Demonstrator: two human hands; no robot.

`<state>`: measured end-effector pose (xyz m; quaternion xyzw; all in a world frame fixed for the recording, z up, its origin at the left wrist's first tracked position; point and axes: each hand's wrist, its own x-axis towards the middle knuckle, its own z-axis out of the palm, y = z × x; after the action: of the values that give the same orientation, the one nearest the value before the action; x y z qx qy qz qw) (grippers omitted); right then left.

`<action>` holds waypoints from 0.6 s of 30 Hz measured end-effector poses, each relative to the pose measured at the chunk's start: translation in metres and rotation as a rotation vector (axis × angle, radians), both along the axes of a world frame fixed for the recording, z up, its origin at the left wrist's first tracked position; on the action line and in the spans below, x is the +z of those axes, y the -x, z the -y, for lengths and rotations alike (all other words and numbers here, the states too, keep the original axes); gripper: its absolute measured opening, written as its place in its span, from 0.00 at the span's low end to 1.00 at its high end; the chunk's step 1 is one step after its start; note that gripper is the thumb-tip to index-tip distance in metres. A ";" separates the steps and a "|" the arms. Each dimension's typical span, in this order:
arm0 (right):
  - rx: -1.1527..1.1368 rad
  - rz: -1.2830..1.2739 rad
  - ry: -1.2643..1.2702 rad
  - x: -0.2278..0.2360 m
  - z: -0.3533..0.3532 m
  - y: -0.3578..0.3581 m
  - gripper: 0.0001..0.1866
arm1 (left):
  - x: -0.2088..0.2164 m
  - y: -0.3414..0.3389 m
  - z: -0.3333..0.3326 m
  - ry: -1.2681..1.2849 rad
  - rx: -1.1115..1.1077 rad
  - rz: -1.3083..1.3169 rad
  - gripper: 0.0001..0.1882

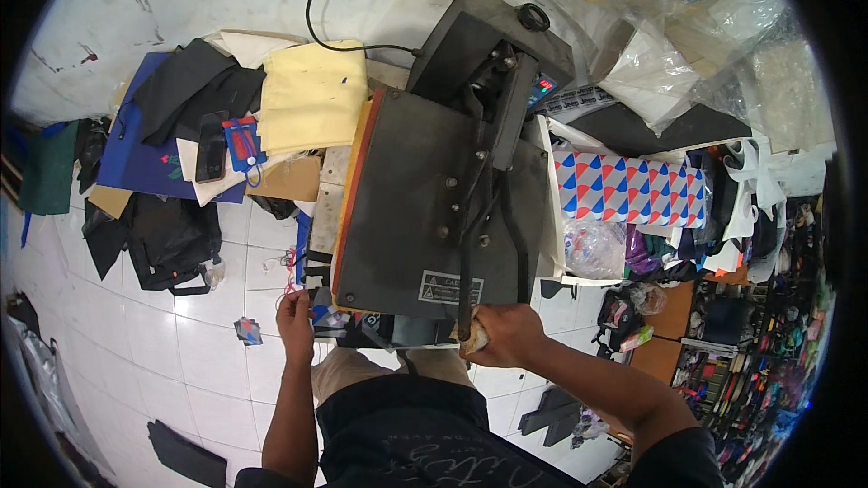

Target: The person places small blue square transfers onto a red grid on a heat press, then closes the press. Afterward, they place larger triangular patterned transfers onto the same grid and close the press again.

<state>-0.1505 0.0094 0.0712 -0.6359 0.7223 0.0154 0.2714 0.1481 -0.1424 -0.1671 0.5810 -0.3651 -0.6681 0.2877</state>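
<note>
Heat press stands in the middle of the scene, its lever handle reaching to the near edge, where the fingers of the right hand curl around the pale wrapped end. The left hand is just left of the press's near left corner, apart from the lever; its fingertips are bunched close together, though I cannot tell whether they pinch anything. Thin red strands show just beyond those fingers, and a small patterned piece lies on the tiled floor to the left. Farther off, a red, blue and white patterned stack sits right of the press; a smartphone and folded yellow cloth lie left. Farthest, the dark control housing carries a lit display.
</note>
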 end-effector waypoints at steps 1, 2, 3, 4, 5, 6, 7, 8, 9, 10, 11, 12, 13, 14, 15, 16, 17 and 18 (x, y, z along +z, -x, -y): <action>-0.006 0.000 -0.016 0.001 0.001 -0.001 0.30 | -0.001 0.000 0.001 -0.053 0.022 -0.036 0.11; -0.003 -0.014 -0.010 0.001 0.002 -0.001 0.31 | 0.001 0.006 0.002 -0.106 0.049 -0.074 0.11; -0.003 -0.029 -0.009 0.002 0.001 -0.001 0.31 | 0.010 0.017 0.004 -0.164 0.072 -0.113 0.11; -0.004 -0.044 -0.008 0.002 0.001 -0.001 0.31 | 0.020 0.024 0.003 -0.233 0.072 -0.126 0.13; -0.004 -0.048 -0.023 0.003 0.002 -0.002 0.31 | 0.027 0.032 0.005 -0.232 0.076 -0.114 0.14; -0.008 -0.056 -0.036 0.003 0.003 -0.002 0.31 | 0.030 0.040 0.008 -0.230 0.076 -0.104 0.15; -0.012 -0.063 -0.049 0.003 0.004 -0.002 0.32 | 0.031 0.043 0.009 -0.228 0.077 -0.095 0.16; -0.009 -0.057 -0.006 0.002 0.003 -0.003 0.31 | 0.029 0.047 0.011 -0.224 0.066 -0.128 0.20; -0.005 -0.051 0.037 0.001 0.002 -0.003 0.31 | 0.029 0.048 0.011 -0.221 0.043 -0.107 0.20; 0.000 -0.044 0.081 0.000 0.001 -0.002 0.31 | 0.029 0.050 0.011 -0.217 0.020 -0.086 0.21; -0.006 -0.049 0.066 -0.001 0.000 -0.003 0.31 | 0.033 0.051 0.013 -0.214 -0.002 -0.062 0.21; -0.012 -0.054 0.052 -0.002 0.000 -0.003 0.31 | 0.027 0.049 0.011 -0.207 0.017 -0.099 0.17; -0.017 -0.058 0.038 -0.002 0.000 -0.003 0.31 | 0.025 0.051 0.010 -0.207 0.005 -0.103 0.16; -0.027 -0.053 0.035 -0.002 0.000 -0.004 0.30 | 0.023 0.050 0.011 -0.205 -0.003 -0.100 0.16; -0.037 -0.048 0.032 -0.001 0.001 -0.004 0.30 | 0.020 0.048 0.011 -0.203 -0.011 -0.097 0.16; -0.047 -0.043 0.030 -0.001 0.001 -0.005 0.30 | 0.015 0.046 0.011 -0.206 -0.027 -0.108 0.17; -0.043 -0.035 0.054 -0.001 0.001 -0.004 0.30 | 0.015 0.048 0.010 -0.164 -0.078 -0.096 0.18; -0.039 -0.027 0.078 -0.002 0.000 -0.004 0.30 | 0.015 0.049 0.009 -0.197 -0.072 -0.108 0.18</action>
<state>-0.1465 0.0092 0.0694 -0.6315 0.7383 -0.0094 0.2368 0.0993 -0.1515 -0.1526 0.5559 -0.3023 -0.7412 0.2242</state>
